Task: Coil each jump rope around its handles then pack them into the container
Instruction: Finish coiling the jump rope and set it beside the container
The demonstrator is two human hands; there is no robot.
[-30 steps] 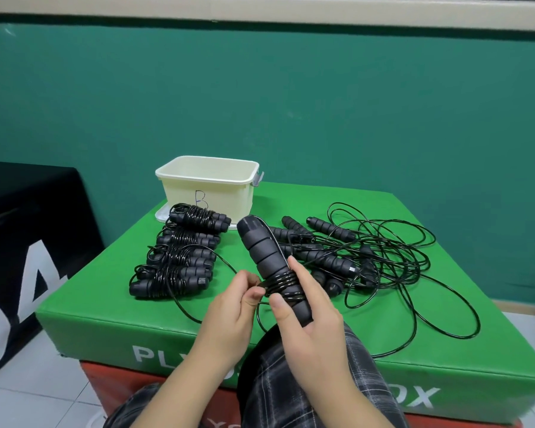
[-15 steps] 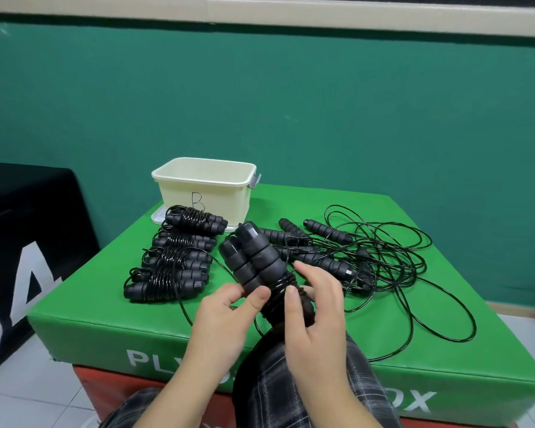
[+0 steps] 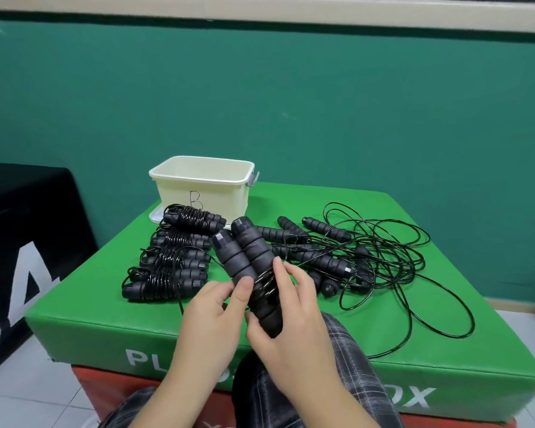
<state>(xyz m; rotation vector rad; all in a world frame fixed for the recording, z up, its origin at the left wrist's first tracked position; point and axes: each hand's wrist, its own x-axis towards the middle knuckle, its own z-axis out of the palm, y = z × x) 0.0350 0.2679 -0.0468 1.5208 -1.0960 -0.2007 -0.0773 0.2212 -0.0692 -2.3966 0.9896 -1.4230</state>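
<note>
My right hand (image 3: 294, 316) grips the lower end of a pair of black jump rope handles (image 3: 247, 261), held side by side and tilted up to the left, with a few turns of thin black cord around them. My left hand (image 3: 213, 307) pinches the handles and cord with thumb and fingers. Several coiled ropes (image 3: 170, 261) lie in a row on the left of the green box (image 3: 445, 350). A tangle of loose ropes (image 3: 368, 251) lies on the right. The cream container (image 3: 203, 183) stands open at the back left.
A flat white lid (image 3: 155, 215) lies under the container. A black covered block (image 3: 22, 242) stands to the left of the green box. The green wall is close behind. My plaid-trousered knee (image 3: 346, 359) is below my hands.
The second handle has come alongside the first, so both now show as a pair. My left hand moved in from the cord to pinch the handles. The view shifted slightly.
</note>
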